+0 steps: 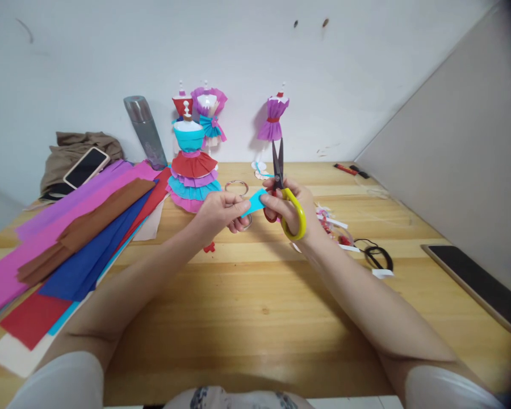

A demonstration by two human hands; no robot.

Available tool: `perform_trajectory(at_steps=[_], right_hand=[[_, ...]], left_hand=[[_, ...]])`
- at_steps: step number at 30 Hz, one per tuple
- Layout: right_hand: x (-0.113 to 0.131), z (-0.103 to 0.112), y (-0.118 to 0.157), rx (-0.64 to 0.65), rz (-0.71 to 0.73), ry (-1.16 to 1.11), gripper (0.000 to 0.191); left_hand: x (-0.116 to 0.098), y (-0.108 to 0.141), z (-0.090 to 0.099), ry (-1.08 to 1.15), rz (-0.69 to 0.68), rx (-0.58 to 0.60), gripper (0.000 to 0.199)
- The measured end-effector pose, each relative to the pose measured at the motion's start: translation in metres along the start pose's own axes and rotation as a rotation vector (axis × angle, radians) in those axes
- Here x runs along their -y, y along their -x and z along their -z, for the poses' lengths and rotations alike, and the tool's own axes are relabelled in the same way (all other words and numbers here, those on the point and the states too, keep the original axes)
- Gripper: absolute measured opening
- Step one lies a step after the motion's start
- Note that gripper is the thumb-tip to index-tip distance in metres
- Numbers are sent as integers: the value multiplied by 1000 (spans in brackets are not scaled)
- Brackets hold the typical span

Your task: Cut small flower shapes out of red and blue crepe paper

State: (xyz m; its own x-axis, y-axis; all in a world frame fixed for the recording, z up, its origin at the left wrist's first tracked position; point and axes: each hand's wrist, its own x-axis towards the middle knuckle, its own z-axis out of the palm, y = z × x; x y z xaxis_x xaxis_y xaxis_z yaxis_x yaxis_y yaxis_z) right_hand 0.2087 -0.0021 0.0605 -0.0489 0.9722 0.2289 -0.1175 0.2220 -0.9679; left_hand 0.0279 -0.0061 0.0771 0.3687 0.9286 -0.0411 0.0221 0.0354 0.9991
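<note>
A small piece of turquoise crepe paper (pixel 254 203) is stretched between my two hands above the table. My left hand (pixel 225 210) pinches its left end between thumb and fingers. The right end is pinched by my right hand (pixel 290 205), which also carries a pair of scissors (pixel 293 213) with yellow handles and dark blades pointing up and away. The blades stand clear of the paper. Beyond my left hand stands a mini dress form (pixel 191 165) in tiered turquoise, red, purple and pink paper skirts. A red scrap (pixel 209 247) lies below that hand.
Paper strips (pixel 89 233) fan across the left, near a phone (pixel 87 167), a cloth (pixel 83 146) and a bottle (pixel 146 128). Another dress form (pixel 274 118) stands at the back. Scraps (pixel 334 227), a black cord (pixel 378 255) and a dark flat device (pixel 477 284) lie right.
</note>
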Motion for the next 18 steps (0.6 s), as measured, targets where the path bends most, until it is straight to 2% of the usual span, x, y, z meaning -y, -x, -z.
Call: perform_trajectory(at_steps=[5, 12, 18], right_hand=[[1, 0, 0, 11, 7, 10, 43], [2, 3, -2, 20, -1, 31, 44], [7, 3, -1, -23, 1, 72, 44]], left_hand=[[-5, 1, 3, -5, 20, 5, 22], [-9, 1, 4, -12, 74, 39, 21], [-10, 0, 4, -34, 114, 42, 19]])
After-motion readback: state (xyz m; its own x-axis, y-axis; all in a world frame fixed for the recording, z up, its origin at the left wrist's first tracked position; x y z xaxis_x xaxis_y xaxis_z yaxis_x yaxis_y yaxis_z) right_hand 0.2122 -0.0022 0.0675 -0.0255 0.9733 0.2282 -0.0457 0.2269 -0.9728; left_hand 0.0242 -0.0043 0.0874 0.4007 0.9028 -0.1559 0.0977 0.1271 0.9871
